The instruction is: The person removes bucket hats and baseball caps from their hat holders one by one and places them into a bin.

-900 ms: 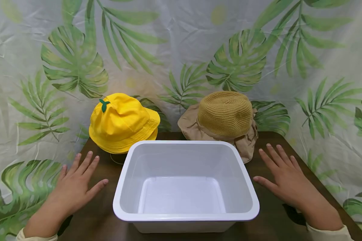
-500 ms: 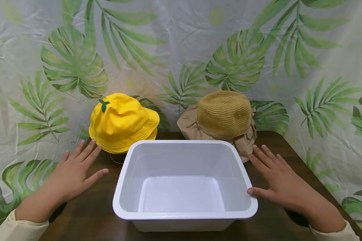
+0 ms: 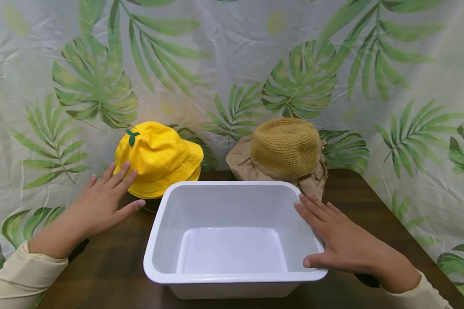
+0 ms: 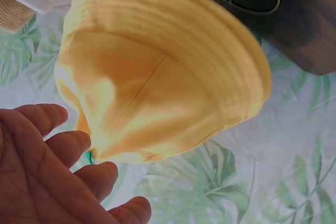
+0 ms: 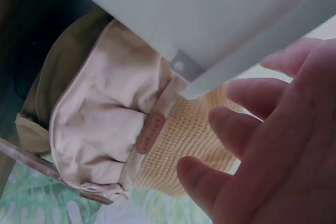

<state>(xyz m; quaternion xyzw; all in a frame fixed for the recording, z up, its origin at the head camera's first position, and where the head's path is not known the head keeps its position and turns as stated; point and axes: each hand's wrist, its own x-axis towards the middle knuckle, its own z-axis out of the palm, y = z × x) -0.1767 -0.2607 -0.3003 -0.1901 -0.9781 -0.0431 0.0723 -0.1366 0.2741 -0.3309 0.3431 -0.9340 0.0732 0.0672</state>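
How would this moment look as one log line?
left hand: near yellow brimmed fabric hat; right hand: at white rectangular plastic tub; tan knit-crowned hat: beyond tub; held: nothing

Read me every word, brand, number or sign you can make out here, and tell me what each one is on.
Reddish-brown patch on the band of the tan hat: a row of letters, too blurred to read with confidence.
No other lettering shows: none on the yellow hat, the white tub or the leaf-print backdrop.
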